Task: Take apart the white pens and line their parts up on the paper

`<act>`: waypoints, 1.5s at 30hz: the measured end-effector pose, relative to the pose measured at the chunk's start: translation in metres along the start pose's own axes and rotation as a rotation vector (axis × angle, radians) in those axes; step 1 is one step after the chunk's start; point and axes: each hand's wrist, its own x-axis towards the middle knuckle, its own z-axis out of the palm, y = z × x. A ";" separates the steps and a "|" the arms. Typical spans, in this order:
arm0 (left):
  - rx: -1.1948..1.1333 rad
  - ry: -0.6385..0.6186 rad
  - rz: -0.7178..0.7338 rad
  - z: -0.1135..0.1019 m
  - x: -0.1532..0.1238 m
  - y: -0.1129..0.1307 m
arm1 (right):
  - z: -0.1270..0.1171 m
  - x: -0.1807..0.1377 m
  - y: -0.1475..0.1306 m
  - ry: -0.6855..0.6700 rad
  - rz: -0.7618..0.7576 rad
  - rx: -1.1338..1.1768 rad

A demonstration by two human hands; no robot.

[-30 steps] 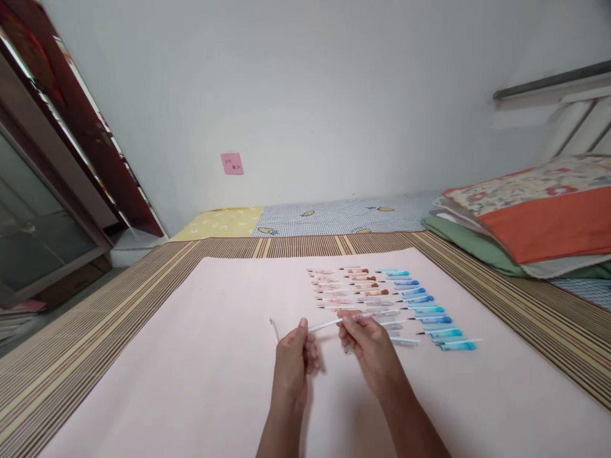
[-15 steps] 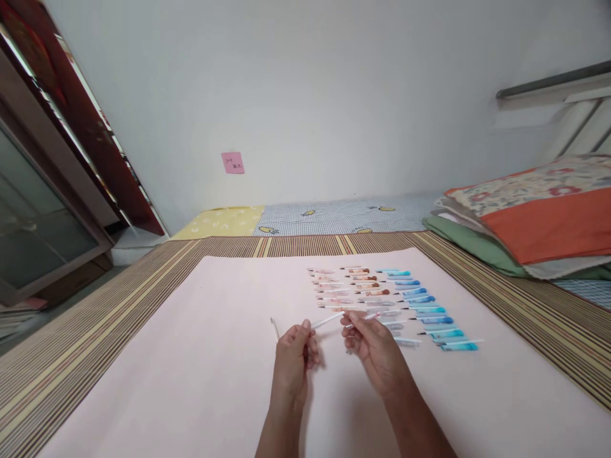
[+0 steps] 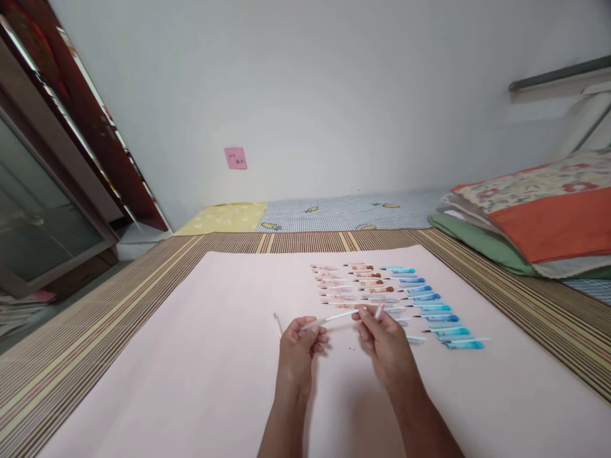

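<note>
My left hand (image 3: pixel 296 356) is closed in a pinch on one end of a slim white pen refill (image 3: pixel 341 315). The fingers of my right hand (image 3: pixel 387 346) pinch its other end, so it spans the gap between both hands above the pink sheet. A pale translucent piece shows at my left fingertips; its shape is partly hidden. Out of my right hand sticks a small pinkish pen part (image 3: pixel 380 312). Beside my left hand lies a thin stick-like piece (image 3: pixel 277 323), partly covered by the fingers. Small dark specks (image 3: pixel 352 348) lie on the sheet between the hands.
Rows of pen parts lie beyond my right hand: pinkish ones (image 3: pixel 337 289), brown ones (image 3: pixel 377 282) and blue ones (image 3: pixel 439 308), with dark-tipped refills among them. The pink sheet (image 3: pixel 191 356) covers a striped mat (image 3: pixel 71 305). Folded bedding (image 3: pixel 548 222) is stacked at right.
The refill has shifted slightly right in view with both hands, and the gap between them is a little wider. The pinkish part in my right hand now points more upward.
</note>
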 end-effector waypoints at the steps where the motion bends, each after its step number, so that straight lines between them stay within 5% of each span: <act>1: -0.006 0.012 -0.003 0.000 0.000 0.001 | -0.002 0.001 -0.001 0.011 -0.006 0.006; 17: -0.007 0.077 0.053 -0.001 0.004 -0.004 | -0.018 0.009 -0.008 0.066 0.005 0.193; 31: 0.099 -0.081 0.113 0.004 0.002 -0.006 | 0.000 -0.002 0.004 -0.067 0.057 0.014; 45: 0.084 -0.052 0.072 0.002 0.005 -0.012 | -0.004 0.003 0.012 -0.120 0.083 -0.093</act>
